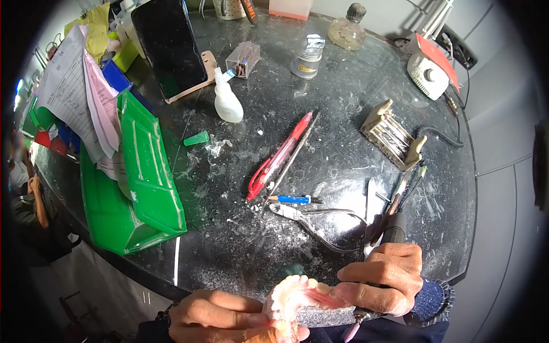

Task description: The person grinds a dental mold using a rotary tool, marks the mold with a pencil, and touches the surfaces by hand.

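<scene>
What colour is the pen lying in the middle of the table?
Red pen, best seen in the head view.

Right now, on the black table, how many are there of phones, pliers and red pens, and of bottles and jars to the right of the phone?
Phone: 1
Pliers: 1
Red pen: 1
Bottles: 2 (white bottle, glass bottle)
Jar: 1
Total: 6

Readable: "CAMEL", orange caps on a narrow dark item (249,11) at the top edge. White paper sheet with a printed grid (68,86): print and handwriting, too small to read. Pink paper sheet (102,100): faint writing, same. Clear round jar with grey contents (306,60): yellowish label, illegible. Small blue-and-white tag by the white squeeze bottle (229,75): lettering, can't make it out.
</scene>
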A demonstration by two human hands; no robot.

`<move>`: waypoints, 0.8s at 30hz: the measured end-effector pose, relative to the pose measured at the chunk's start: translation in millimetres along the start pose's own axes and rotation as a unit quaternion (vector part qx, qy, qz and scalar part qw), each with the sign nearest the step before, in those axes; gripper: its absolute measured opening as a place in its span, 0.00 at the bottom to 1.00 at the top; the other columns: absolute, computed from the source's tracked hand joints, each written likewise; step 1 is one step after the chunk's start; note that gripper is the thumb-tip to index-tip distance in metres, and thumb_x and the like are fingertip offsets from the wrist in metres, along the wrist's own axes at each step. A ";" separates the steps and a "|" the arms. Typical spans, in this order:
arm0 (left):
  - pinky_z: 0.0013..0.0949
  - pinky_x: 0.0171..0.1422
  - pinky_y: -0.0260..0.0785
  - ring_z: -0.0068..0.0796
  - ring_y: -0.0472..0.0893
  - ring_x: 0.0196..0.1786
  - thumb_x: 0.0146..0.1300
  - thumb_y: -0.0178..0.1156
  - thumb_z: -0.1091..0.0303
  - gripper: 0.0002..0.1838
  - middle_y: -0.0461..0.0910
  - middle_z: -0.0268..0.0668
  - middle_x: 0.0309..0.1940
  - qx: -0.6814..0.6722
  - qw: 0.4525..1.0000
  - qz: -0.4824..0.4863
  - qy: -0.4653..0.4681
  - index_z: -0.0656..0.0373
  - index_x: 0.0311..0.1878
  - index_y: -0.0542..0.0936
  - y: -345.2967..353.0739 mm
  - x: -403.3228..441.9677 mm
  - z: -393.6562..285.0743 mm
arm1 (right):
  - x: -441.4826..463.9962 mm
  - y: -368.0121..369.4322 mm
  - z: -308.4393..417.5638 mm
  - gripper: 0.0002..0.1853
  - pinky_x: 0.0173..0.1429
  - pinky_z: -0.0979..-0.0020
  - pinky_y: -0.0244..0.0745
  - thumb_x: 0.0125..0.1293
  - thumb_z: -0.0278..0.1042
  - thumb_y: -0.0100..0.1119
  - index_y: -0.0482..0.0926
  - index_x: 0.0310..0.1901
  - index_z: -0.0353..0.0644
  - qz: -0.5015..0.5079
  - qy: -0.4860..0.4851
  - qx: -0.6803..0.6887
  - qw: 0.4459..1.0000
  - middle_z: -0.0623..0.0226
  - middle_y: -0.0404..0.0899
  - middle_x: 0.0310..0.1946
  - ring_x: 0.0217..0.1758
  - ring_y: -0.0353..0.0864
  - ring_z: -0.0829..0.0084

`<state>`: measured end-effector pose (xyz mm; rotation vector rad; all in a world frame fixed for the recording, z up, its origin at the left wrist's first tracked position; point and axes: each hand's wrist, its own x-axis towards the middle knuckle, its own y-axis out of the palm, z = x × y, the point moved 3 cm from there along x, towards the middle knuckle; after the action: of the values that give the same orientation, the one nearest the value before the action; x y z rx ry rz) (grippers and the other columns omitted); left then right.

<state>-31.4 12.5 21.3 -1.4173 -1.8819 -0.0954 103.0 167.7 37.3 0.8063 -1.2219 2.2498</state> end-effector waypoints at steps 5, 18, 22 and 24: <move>0.18 0.27 0.64 0.18 0.75 0.31 0.44 0.72 0.70 0.19 0.73 0.27 0.35 -0.019 0.999 -0.022 -0.016 0.55 0.42 0.78 2.3 -3.0 0.6 | 3.1 -4.6 1.7 0.16 0.13 0.82 0.53 0.44 0.35 0.70 0.78 0.35 0.43 0.059 0.015 0.003 0.998 0.69 0.78 0.22 0.11 0.68 0.83; 0.18 0.29 0.68 0.18 0.74 0.27 0.45 0.72 0.69 0.20 0.76 0.25 0.35 -0.003 0.999 0.048 -0.014 0.56 0.44 0.78 -7.1 2.4 -0.3 | -1.7 -1.1 0.3 0.15 0.13 0.82 0.54 0.45 0.36 0.71 0.79 0.34 0.42 0.052 -0.001 0.000 0.999 0.70 0.79 0.23 0.12 0.70 0.84; 0.18 0.30 0.69 0.19 0.75 0.31 0.39 0.74 0.73 0.23 0.77 0.25 0.33 -0.008 0.997 -0.074 -0.005 0.55 0.43 0.80 -0.2 -0.3 -3.5 | 0.2 -1.8 2.2 0.15 0.13 0.82 0.55 0.45 0.36 0.71 0.79 0.35 0.43 0.072 0.012 0.007 0.997 0.71 0.79 0.24 0.13 0.72 0.83; 0.18 0.31 0.70 0.20 0.75 0.31 0.38 0.74 0.74 0.23 0.77 0.26 0.32 -0.009 0.999 -0.042 -0.001 0.55 0.42 0.80 -1.9 1.9 -3.6 | -0.1 -2.1 1.5 0.15 0.13 0.82 0.56 0.45 0.36 0.71 0.79 0.35 0.43 0.080 0.018 0.021 0.996 0.71 0.79 0.24 0.13 0.72 0.82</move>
<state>-31.3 11.5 25.7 -1.3492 -1.9468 -0.1521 104.8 167.4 39.2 0.7020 -1.2678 2.4138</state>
